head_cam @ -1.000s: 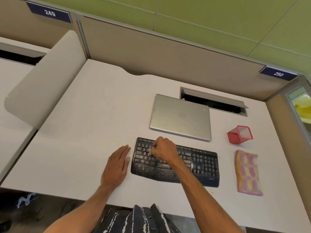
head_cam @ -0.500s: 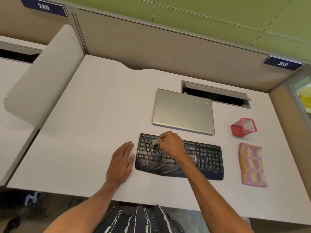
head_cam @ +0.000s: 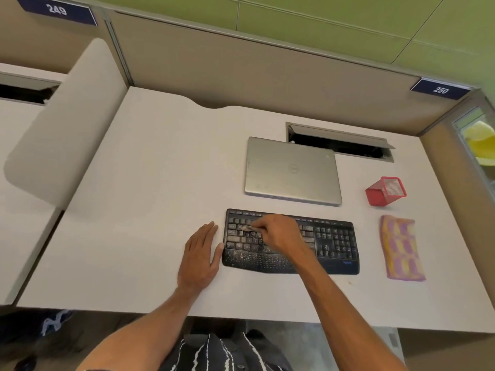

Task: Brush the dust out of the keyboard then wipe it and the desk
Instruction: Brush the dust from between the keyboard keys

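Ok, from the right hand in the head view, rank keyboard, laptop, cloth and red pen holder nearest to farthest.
1. Keyboard, directly under the right hand, which grips the brush.
2. Laptop, just behind the keyboard.
3. Cloth, right of the keyboard, and red pen holder, behind the cloth: too close to call.

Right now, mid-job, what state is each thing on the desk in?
keyboard: flat on the desk, dust specks on keys and palm rest
right hand: grip curled round the brush
brush: tip on the left-side keys
left hand: flat on the desk beside the keyboard's left edge
laptop: lid closed
cloth: folded, lying untouched right of the keyboard
cable hatch: flap open
pen holder: nothing sticking out
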A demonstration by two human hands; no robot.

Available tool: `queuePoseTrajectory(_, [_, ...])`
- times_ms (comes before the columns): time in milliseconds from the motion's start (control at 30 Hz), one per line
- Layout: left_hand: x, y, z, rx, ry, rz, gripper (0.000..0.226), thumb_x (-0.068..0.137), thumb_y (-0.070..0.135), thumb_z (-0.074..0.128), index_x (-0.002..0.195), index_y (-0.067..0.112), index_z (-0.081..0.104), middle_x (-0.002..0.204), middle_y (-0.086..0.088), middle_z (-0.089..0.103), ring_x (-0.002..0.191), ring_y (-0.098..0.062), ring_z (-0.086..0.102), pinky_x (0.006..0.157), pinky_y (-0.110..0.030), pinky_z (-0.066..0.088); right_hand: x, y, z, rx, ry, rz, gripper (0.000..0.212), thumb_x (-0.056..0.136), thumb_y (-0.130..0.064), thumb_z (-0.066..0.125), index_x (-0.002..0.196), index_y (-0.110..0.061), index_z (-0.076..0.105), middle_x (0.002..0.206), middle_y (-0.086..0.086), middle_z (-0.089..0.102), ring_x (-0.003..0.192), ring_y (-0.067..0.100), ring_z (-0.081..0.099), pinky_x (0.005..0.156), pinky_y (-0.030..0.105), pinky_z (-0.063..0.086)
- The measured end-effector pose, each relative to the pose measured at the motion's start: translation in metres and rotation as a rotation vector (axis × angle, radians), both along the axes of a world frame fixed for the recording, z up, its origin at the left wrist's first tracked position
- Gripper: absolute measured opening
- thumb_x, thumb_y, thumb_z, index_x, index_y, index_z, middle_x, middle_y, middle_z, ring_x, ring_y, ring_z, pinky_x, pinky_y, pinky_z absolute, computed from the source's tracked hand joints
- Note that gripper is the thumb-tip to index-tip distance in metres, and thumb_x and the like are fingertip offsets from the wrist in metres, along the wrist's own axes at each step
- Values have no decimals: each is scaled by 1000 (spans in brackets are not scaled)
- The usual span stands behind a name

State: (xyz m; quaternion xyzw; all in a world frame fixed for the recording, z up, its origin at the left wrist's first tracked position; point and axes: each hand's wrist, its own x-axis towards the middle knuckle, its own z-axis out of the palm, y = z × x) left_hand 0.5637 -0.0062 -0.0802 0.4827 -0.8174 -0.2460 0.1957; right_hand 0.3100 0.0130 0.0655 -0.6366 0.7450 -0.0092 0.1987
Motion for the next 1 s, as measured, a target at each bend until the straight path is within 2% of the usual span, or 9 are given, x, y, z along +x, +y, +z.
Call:
queuePoseTrajectory(67, [0, 1, -1, -9, -6, 6, 58, 116, 50, 41, 169, 26, 39, 174, 9, 36, 164, -11, 27, 134, -40, 27, -4, 1, -3, 27, 86, 29, 22, 105, -40, 59, 121, -38, 73, 105, -19, 77, 74, -2, 63, 79, 29, 60])
queuePoseTrajectory(200, [0, 1, 0, -13, -1, 7, 58, 116, 51, 41, 168, 25, 40, 174, 9, 37, 164, -11, 27, 133, -40, 28, -21, 0, 1, 45, 178, 37, 18, 103, -38, 64, 116, -34, 75, 96, -16, 77, 74, 4, 65, 86, 34, 61])
queuePoseTrajectory(300, [-1, 0, 1, -26, 4, 10, 58, 115, 52, 44, 167, 25, 42, 173, 9, 39, 163, -11, 30, 133, -39, 29, -21, -1, 3, -2, 92, 49, 24, 104, -45, 59, 121, -36, 74, 102, -20, 76, 75, 0, 64, 77, 25, 57])
queuePoseTrajectory(400, [-1, 1, 0, -27, 1, 11, 60, 114, 53, 47, 167, 26, 42, 173, 10, 38, 162, -11, 30, 133, -39, 29, -10, 6, -2, 5, 64, 63, 27, 104, -48, 55, 119, -36, 74, 103, -21, 76, 77, 0, 66, 74, 24, 56])
queuePoseTrajectory(533, [0, 2, 1, -29, 6, 16, 60, 113, 52, 51, 167, 26, 42, 173, 10, 39, 162, -11, 31, 132, -40, 31, -18, 14, -3, 30, 110, -5, 23, 103, -46, 59, 110, -33, 77, 82, -20, 72, 63, -2, 59, 60, 20, 46])
queuePoseTrajectory(633, [0, 1, 0, -27, 1, 8, 60, 114, 52, 50, 167, 27, 40, 174, 10, 37, 162, -11, 30, 132, -41, 31, -25, 14, 3, -4, 43, -107, 19, 101, -37, 62, 103, -30, 80, 73, -18, 71, 52, -1, 53, 51, 18, 37])
queuePoseTrajectory(767, [0, 1, -2, -35, 1, 14, 61, 114, 56, 44, 168, 28, 39, 174, 11, 37, 163, -10, 29, 133, -41, 31, -23, 9, 2, -60, -105, -211, 19, 102, -28, 61, 105, -27, 80, 70, -15, 70, 51, 6, 55, 50, 25, 47])
queuePoseTrajectory(867, [-1, 1, -2, -28, -5, 20, 60, 114, 54, 44, 168, 28, 40, 174, 11, 38, 163, -10, 29, 133, -40, 30, -19, 6, -4, -39, -89, -190, 20, 102, -26, 61, 106, -26, 80, 73, -16, 72, 51, 6, 56, 46, 21, 44])
queuePoseTrajectory(1000, [-1, 1, -1, -22, 4, 27, 58, 114, 53, 44, 168, 29, 40, 173, 13, 37, 163, -8, 28, 134, -36, 27, -15, 6, -3, 42, -87, -169, 17, 100, -23, 64, 104, -26, 80, 72, -18, 68, 47, 0, 48, 45, 16, 33])
